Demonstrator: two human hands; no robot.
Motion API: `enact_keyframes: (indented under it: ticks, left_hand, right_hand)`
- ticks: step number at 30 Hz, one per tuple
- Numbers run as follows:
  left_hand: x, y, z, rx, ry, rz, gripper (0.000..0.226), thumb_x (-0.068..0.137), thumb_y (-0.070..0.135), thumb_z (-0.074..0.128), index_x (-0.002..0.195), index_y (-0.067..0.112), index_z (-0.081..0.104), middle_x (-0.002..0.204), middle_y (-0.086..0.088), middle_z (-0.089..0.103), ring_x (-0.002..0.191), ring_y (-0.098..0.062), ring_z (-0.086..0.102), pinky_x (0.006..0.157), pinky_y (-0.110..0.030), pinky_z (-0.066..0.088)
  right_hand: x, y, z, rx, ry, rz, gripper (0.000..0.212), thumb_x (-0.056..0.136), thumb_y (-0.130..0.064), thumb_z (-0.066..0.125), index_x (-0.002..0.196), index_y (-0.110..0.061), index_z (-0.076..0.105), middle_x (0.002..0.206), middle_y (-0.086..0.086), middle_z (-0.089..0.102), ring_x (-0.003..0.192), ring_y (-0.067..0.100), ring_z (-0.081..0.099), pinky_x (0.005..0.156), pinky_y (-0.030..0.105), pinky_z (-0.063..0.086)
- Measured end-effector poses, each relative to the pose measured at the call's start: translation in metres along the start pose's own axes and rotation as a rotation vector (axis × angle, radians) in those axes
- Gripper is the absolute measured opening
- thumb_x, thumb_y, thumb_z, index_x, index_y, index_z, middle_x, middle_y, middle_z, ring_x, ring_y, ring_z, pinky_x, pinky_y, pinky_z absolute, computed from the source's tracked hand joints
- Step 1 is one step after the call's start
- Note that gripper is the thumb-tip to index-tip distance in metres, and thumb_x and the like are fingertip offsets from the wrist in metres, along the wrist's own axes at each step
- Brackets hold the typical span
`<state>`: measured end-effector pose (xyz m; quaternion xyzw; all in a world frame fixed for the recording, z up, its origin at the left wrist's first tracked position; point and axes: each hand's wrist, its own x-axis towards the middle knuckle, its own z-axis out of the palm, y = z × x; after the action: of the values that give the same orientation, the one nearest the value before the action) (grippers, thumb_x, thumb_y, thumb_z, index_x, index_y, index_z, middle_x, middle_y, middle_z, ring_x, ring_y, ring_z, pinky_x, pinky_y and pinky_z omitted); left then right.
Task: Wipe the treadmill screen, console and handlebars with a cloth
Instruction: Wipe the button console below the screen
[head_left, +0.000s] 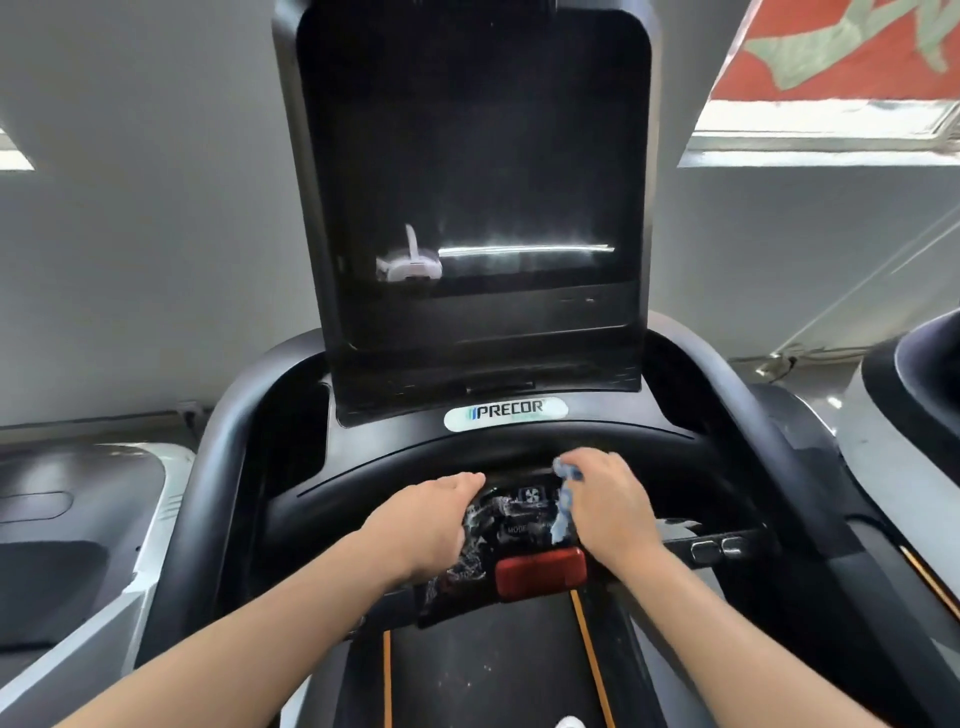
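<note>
Black plastic forms the console (363, 467), which curves round below the dark, switched-off screen (472, 171). We read a white PRECOR badge (506, 413) at the screen's foot. Grey handlebars (218, 467) sweep down both sides. Below the console we see the belt (483, 670), black with two orange stripes. Beyond the treadmill stand a grey wall (156, 208) and, upper right, a window (826, 124) with a red and green patterned cover above it. A second machine (904, 415) stands at the right, and another grey housing (78, 519) lies at the left.

We work at the control panel (519, 514), which sits under the console rim. Its surface shows white smears, possibly foam or wet streaks. A red stop bar (540, 571) sits just below the panel.

Our left hand (431, 519) rests on the panel's left part, fingers together and nearly straight, tips reaching under the console rim. It holds nothing.

Our right hand (608, 504) grips the cloth (563, 499), a pale blue one, fingers curled round it. The cloth shows at the knuckles and hangs down the hand's inner side, touching the panel's right edge. Most of it is hidden in the fist.
</note>
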<state>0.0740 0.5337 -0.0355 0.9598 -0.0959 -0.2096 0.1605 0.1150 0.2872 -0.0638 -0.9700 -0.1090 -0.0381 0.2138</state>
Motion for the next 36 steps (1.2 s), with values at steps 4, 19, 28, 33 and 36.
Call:
enact_keyframes:
  ticks: [4, 19, 28, 33, 36]
  left_hand:
    - [-0.001, 0.002, 0.0, 0.024, -0.005, 0.023, 0.074, 0.1, 0.016, 0.043, 0.167, 0.029, 0.016, 0.173, 0.009, 0.022, 0.152, -0.019, 0.037, 0.121, -0.031, 0.032]
    - [-0.004, 0.004, -0.005, 0.062, -0.015, 0.046, 0.074, 0.1, 0.016, 0.045, 0.167, 0.028, 0.015, 0.173, 0.009, 0.023, 0.148, -0.022, 0.043, 0.117, -0.032, 0.037]
    - [-0.004, 0.004, -0.004, 0.082, -0.04, 0.041, 0.076, 0.099, 0.017, 0.045, 0.168, 0.029, 0.012, 0.173, 0.009, 0.02, 0.15, -0.022, 0.04, 0.119, -0.033, 0.036]
    - [-0.004, 0.006, -0.004, 0.083, -0.032, 0.037, 0.077, 0.099, 0.016, 0.045, 0.168, 0.028, 0.013, 0.174, 0.008, 0.02, 0.149, -0.023, 0.041, 0.118, -0.034, 0.037]
    - [-0.005, 0.006, -0.003, 0.082, -0.04, 0.029, 0.078, 0.098, 0.017, 0.045, 0.168, 0.029, 0.012, 0.174, 0.01, 0.019, 0.147, -0.024, 0.045, 0.116, -0.035, 0.04]
  right_hand:
    - [-0.04, -0.027, 0.032, 0.147, 0.094, 0.095, 0.028, 0.087, 0.004, 0.067, 0.112, -0.009, 0.071, 0.111, 0.001, 0.052, 0.077, 0.018, 0.062, 0.072, 0.021, 0.046]
    - [-0.049, -0.001, 0.037, 0.139, 0.123, 0.186, 0.035, 0.078, -0.001, 0.058, 0.105, -0.018, 0.071, 0.108, -0.001, 0.058, 0.082, 0.025, 0.065, 0.072, 0.033, 0.052]
    - [-0.058, -0.024, 0.049, 0.121, 0.052, 0.054, 0.036, 0.074, 0.005, 0.067, 0.096, -0.023, 0.062, 0.1, -0.005, 0.048, 0.072, 0.021, 0.056, 0.066, 0.029, 0.047]
    - [-0.065, -0.036, 0.054, 0.097, 0.066, 0.155, 0.04, 0.067, 0.007, 0.071, 0.093, -0.021, 0.06, 0.099, -0.006, 0.043, 0.073, 0.02, 0.052, 0.065, 0.027, 0.041]
    - [-0.069, -0.05, 0.062, 0.135, 0.001, 0.04, 0.035, 0.072, 0.005, 0.065, 0.096, -0.021, 0.061, 0.101, -0.007, 0.045, 0.077, 0.019, 0.051, 0.067, 0.028, 0.039]
